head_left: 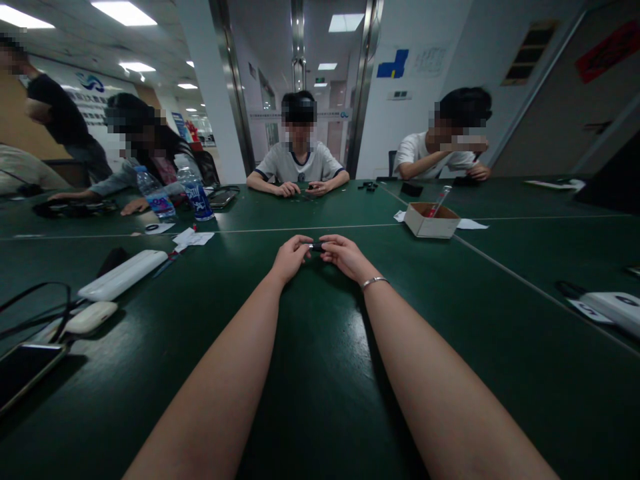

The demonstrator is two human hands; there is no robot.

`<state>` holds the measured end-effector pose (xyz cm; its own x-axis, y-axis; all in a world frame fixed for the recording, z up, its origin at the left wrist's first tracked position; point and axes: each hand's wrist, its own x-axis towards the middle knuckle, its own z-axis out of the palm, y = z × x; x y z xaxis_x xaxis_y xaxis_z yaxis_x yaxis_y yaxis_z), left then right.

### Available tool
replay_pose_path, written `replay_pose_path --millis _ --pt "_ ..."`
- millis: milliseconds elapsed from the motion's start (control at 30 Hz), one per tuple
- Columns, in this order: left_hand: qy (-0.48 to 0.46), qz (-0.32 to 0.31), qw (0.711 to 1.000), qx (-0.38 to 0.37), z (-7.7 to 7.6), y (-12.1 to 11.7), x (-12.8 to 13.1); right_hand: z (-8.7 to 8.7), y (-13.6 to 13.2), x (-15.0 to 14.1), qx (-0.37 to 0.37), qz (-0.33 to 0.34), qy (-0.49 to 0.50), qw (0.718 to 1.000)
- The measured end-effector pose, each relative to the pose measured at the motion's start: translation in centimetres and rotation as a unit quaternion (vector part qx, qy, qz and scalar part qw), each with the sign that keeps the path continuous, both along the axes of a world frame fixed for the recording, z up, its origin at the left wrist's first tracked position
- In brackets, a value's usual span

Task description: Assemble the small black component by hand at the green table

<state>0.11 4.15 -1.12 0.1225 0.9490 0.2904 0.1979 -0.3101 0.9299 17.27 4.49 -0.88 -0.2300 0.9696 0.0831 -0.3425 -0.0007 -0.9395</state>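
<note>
Both arms reach forward over the green table (320,347). Between my hands is a small dark object with a silvery left end (316,247), too small to name surely. My left hand (291,257) pinches its left, silvery end. My right hand (345,255) is closed on its right, black end, thumb and fingers pressed together. The fingers of both hands partly cover the object. A silver bracelet (375,282) circles my right wrist.
At the left lie a white case (123,275), a pale rounded device (91,318) and a phone (27,370). Two bottles (197,193) stand beyond. An open cardboard box (431,222) sits front right. Several people sit around the table; one person (299,160) sits opposite.
</note>
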Motion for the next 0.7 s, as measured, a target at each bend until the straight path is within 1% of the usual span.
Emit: replay_pose_path --millis 333,700 --pt "-0.012 -0.012 1.0 0.014 -0.35 0.33 -0.05 -0.17 0.12 0.07 0.005 0.0 -0.003 1.0" --pt "-0.021 -0.013 1.0 0.009 -0.95 0.82 -0.19 -0.01 -0.03 0.1 -0.001 -0.001 0.004 1.0"
